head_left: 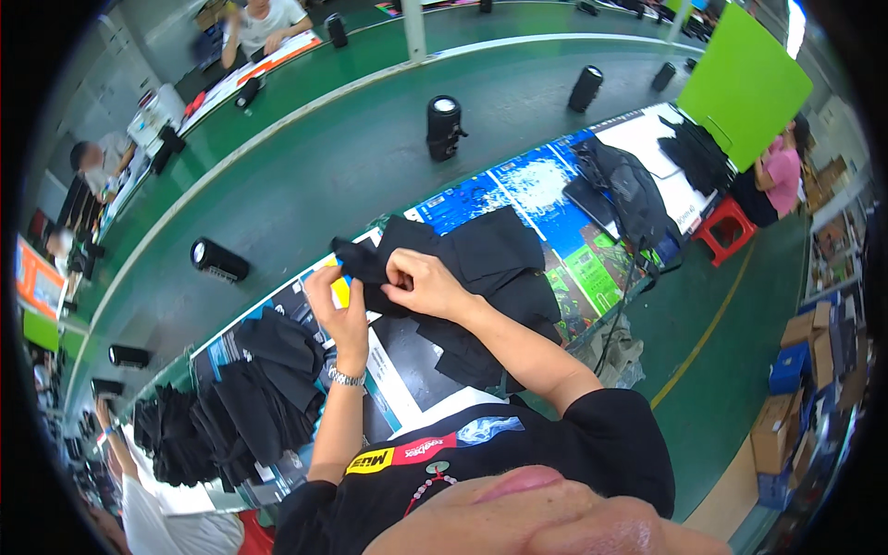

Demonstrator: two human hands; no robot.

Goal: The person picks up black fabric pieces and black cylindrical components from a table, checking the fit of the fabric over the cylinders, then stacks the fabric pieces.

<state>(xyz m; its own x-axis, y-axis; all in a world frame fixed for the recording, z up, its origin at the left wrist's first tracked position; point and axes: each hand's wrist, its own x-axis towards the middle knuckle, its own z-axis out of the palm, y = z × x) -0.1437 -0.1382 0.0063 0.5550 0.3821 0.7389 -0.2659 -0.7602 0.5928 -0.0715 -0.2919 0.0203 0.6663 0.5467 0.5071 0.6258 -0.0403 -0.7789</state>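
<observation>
Now, right hand point(430, 285) is curling fingers inward, pinching black cloth piece point(368, 263) over printed desk point(592, 273); left hand point(340, 310) is holding thumb and fingers partly apart, yellow patch point(342, 292) showing between, fingertips reaching cloth's left edge, firmness of grip unclear; black cloth pile point(499, 250) is lying beside right hand, second pile point(273, 370) lying left of left hand

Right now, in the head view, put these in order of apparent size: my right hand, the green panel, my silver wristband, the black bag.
Largest to smallest:
1. Green panel
2. Black bag
3. Your right hand
4. Silver wristband
</observation>
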